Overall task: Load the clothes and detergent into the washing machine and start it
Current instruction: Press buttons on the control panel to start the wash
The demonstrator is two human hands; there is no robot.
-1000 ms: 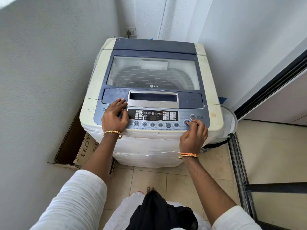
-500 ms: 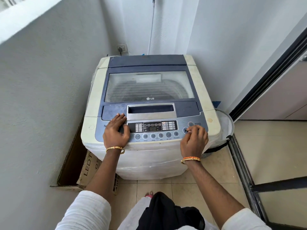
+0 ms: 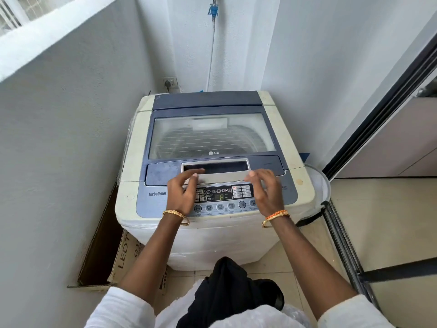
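A cream and blue top-loading washing machine (image 3: pixel 132 147) stands in the corner with its clear lid (image 3: pixel 212 136) closed. The control panel (image 3: pixel 222 197) is lit and its display glows green. My left hand (image 3: pixel 182 192) hovers over the panel's left part, fingers loosely spread toward the silver lid handle (image 3: pixel 220 171). My right hand (image 3: pixel 264 190) hovers over the panel's right part, fingers relaxed beside the handle's right end. Neither hand holds anything. A black garment (image 3: pixel 231 287) lies in a white bag (image 3: pixel 257 318) at the bottom edge, in front of the machine.
Grey walls close in on the left and behind. A flattened cardboard box (image 3: pixel 111 254) leans between the left wall and the machine. A white basket (image 3: pixel 319 185) sits at the machine's right. A sliding door track (image 3: pixel 343 245) runs along the right floor. A socket (image 3: pixel 169 82) and hose (image 3: pixel 211 50) are behind.
Both hands have lifted off the control panel buttons and moved up toward the lid handle. The panel display is now lit. The camera has tilted up.
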